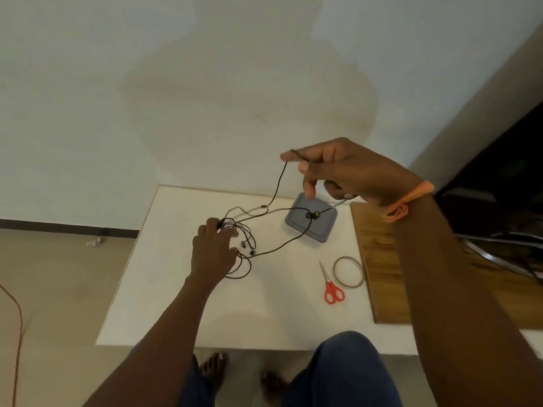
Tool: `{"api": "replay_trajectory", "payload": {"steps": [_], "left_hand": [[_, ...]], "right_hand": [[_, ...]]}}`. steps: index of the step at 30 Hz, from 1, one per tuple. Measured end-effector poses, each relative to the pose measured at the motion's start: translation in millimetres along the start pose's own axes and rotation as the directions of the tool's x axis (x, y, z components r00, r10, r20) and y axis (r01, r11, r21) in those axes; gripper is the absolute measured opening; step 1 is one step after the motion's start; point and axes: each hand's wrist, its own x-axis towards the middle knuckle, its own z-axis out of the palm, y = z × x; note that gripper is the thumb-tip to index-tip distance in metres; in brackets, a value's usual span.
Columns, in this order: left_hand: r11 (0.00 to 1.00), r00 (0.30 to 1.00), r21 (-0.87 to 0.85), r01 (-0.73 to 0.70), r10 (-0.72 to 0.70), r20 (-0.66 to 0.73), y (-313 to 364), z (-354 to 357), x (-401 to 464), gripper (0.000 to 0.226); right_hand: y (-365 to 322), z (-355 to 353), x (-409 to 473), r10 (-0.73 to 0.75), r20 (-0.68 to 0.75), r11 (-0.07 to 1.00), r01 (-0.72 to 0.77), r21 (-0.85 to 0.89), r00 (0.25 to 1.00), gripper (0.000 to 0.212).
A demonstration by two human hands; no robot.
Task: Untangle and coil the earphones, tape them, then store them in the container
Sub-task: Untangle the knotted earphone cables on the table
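Note:
Tangled black earphones [249,248] lie in loops on the white table [176,304]. My left hand [213,251] rests on the tangle and its fingers grip some loops at the far side. My right hand [346,168] is raised above the table and pinches one strand of the cable, which hangs down to the tangle. An earbud with a yellow mark [313,215] dangles over the grey container [311,220], whose lid is on. A tape roll [348,272] lies flat at the right of the table.
Red-handled scissors [332,286] lie beside the tape roll. A wooden board [382,259] covers the table's right end. The white wall stands just behind the table. My knees and bare feet show below the front edge. An orange cord runs over the floor at the left.

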Motion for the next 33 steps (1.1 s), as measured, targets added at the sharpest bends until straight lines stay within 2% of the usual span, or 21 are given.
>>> {"api": "replay_trajectory", "payload": {"steps": [2, 4, 6, 9, 10, 12, 13, 15, 17, 19, 21, 23, 26, 29, 31, 33], "left_hand": [[0.987, 0.994, -0.124, 0.103, -0.098, 0.046, -0.5, 0.9, -4.9, 0.025], [0.937, 0.967, -0.252, 0.241, -0.21, 0.146, 10.5, -1.8, -6.5, 0.016], [0.902, 0.961, -0.336, 0.27, -0.232, 0.149, 27.8, -9.2, -10.2, 0.014], [0.868, 0.977, -0.464, 0.179, -0.212, -0.019, 60.6, -31.9, -22.2, 0.036], [0.847, 0.978, -0.507, 0.159, -0.205, -0.035, 72.5, -39.5, -29.5, 0.04], [0.775, 0.986, -0.615, 0.145, -0.167, 0.022, 95.5, -51.9, -46.3, 0.041], [0.775, 0.991, -0.62, 0.121, -0.127, 0.035, 104.2, -54.2, -54.0, 0.04], [0.845, 0.999, -0.533, 0.043, -0.035, 0.025, 106.3, -44.4, -67.0, 0.041], [0.878, 1.0, -0.479, -0.001, 0.01, 0.015, 95.7, -33.1, -68.6, 0.032], [0.848, 0.997, -0.527, 0.043, -0.006, 0.072, 85.1, -29.6, -64.0, 0.025], [0.739, 0.967, -0.645, 0.197, -0.039, 0.251, 74.6, -30.1, -56.9, 0.025], [0.638, 0.914, -0.683, 0.355, -0.082, 0.398, 60.1, -33.2, -50.7, 0.025], [0.532, 0.893, -0.718, 0.45, -0.24, 0.381, 44.6, -35.1, -42.7, 0.029], [0.327, 0.838, -0.792, 0.515, -0.389, 0.383, 40.4, -37.9, -29.1, 0.032], [0.245, 0.79, -0.788, 0.565, -0.436, 0.431, 39.2, -39.0, -22.8, 0.032], [0.079, 0.731, -0.783, 0.616, -0.426, 0.532, 38.7, -39.5, -20.5, 0.03]], "right_hand": [[-10.5, 4.1, 0.0, -0.027, -0.035, 0.999, 0.028, 0.032, 0.999, 0.029], [-15.0, 8.8, 3.2, -0.024, -0.081, 0.975, 0.041, 0.219, 0.996, 0.029], [-14.9, 16.9, 7.3, 0.002, -0.068, 0.903, 0.027, 0.43, 0.998, 0.031], [-10.2, 35.8, 15.0, 0.039, -0.063, 0.757, 0.011, 0.654, 0.997, 0.034], [-7.8, 43.2, 17.1, 0.044, -0.075, 0.706, 0.022, 0.708, 0.996, 0.034], [-0.6, 57.5, 20.5, 0.063, -0.107, 0.612, 0.046, 0.789, 0.992, 0.035], [4.2, 63.1, 21.9, 0.077, -0.127, 0.573, 0.06, 0.817, 0.989, 0.035], [16.2, 73.1, 24.2, 0.099, -0.158, 0.508, 0.087, 0.857, 0.982, 0.035], [30.4, 81.0, 25.2, 0.135, -0.166, 0.471, 0.084, 0.878, 0.977, 0.034], [46.4, 83.7, 24.6, 0.187, -0.178, 0.521, 0.056, 0.852, 0.966, 0.031], [65.1, 81.4, 22.6, 0.249, -0.223, 0.62, 0.022, 0.784, 0.943, 0.029], [86.2, 76.9, 22.4, 0.308, -0.275, 0.712, -0.029, 0.702, 0.911, 0.029], [120.0, 77.4, 24.9, 0.384, -0.275, 0.812, -0.18, 0.556, 0.881, 0.029], [150.6, 91.0, 26.3, 0.435, -0.2, 0.82, -0.295, 0.49, 0.878, 0.027], [169.1, 105.6, 26.7, 0.457, -0.22, 0.808, -0.299, 0.508, 0.862, 0.023], [185.2, 119.5, 27.2, 0.446, -0.319, 0.83, -0.253, 0.496, 0.836, 0.015]]}}
